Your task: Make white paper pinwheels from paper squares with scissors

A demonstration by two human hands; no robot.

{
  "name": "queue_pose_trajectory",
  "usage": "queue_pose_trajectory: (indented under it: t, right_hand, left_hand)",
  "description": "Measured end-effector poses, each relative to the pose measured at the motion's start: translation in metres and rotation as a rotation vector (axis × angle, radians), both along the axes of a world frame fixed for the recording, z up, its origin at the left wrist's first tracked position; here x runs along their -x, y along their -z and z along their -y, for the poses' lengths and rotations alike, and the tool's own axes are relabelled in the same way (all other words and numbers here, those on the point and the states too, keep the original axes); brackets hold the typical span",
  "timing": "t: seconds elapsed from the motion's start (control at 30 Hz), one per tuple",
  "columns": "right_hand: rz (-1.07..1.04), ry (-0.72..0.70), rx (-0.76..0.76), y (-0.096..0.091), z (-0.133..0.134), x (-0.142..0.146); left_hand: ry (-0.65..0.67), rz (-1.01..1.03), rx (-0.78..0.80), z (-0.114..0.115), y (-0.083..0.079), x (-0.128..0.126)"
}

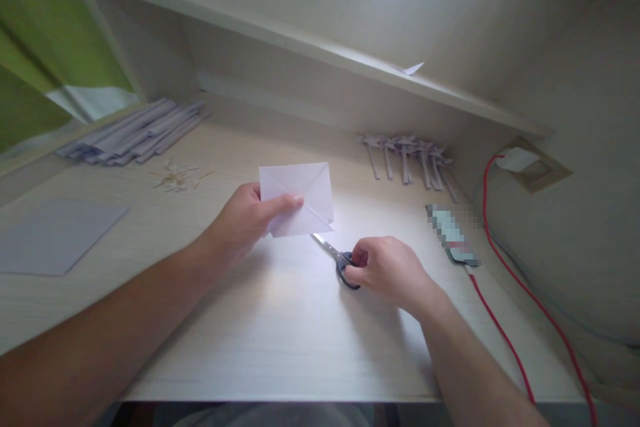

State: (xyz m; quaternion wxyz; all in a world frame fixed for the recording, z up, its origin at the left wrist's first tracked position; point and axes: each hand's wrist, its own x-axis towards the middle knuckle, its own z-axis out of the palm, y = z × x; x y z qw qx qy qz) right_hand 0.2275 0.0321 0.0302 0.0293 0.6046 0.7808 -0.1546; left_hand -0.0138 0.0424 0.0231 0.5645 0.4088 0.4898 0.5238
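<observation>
A white square of paper (315, 187) with crossing diagonal creases is pinched in my left hand (267, 210), thumb on its front near the centre; the other fingers are hidden behind it. A cut or loose flap shows at its lower right corner. Just below and to the right, my right hand (393, 273) has its fingers closed at the dark handles of a pair of scissors (330, 247). The scissors lie low over the desk, blades pointing up and left, with their tips close under the paper's lower edge.
Rolled paper sticks (145, 130) lie at the back left, near small pale slivers (175, 177). A paper stack (55, 233) is at far left. Several paper pinwheels (405, 147) rest at the back right. A phone (453, 237) and red cable (500, 320) lie at right; a shelf (300, 37) overhangs.
</observation>
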Motion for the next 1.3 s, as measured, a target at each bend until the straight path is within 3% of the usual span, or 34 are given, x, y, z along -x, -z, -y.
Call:
queue_pose_trajectory:
  t: [0.2, 0.43, 0.63, 0.7, 0.93, 1.3]
  right_hand:
    - [-0.126, 0.005, 0.082, -0.002, 0.001, -0.008]
    - [-0.289, 0.012, 0.183, 0.008, -0.006, -0.017]
    - [-0.886, 0.138, 0.309, 0.001, -0.007, -0.013]
    - [-0.973, 0.13, 0.324, -0.002, -0.004, -0.012]
    - [-0.947, 0.071, 0.354, -0.001, 0.0, -0.01]
    - [-0.926, 0.032, 0.249, -0.001, 0.0, -0.008]
  left_hand:
    - [0.002, 0.053, -0.005, -0.001, -0.002, 0.003]
    - [-0.026, 0.154, 0.022, -0.001, -0.008, 0.002]
    - [-0.087, 0.217, -0.053, 0.0, -0.014, 0.006]
    - [-0.131, 0.231, -0.093, -0.001, -0.013, 0.008]
    - [-0.122, 0.256, -0.135, -0.002, -0.011, 0.009]
    - [-0.122, 0.235, -0.095, 0.0, -0.014, 0.008]
